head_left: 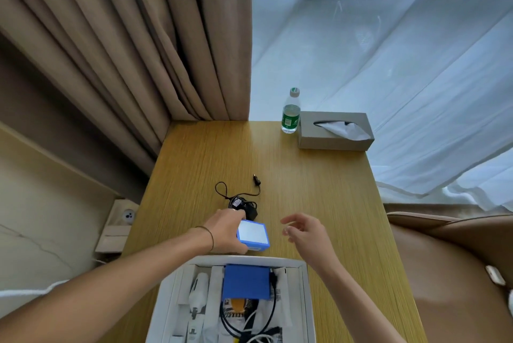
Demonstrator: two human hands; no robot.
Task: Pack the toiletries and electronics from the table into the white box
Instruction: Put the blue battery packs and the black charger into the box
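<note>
A small blue-and-white box (253, 235) sits on the wooden table (319, 176), gripped by the left hand (226, 231) just beyond the white box (304, 287). The right hand (305, 231) hovers alongside, fingers relaxed, holding nothing. A black charger (244, 205) lies just behind.

A water bottle (291, 111) stands touching a grey tissue box (334, 131) before curtains (125, 37).

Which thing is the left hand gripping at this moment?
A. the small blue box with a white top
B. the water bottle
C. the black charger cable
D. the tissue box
A: the left hand has its fingers curled round the small blue box, just beyond the white box; the right hand hangs open and holds nothing.
</note>
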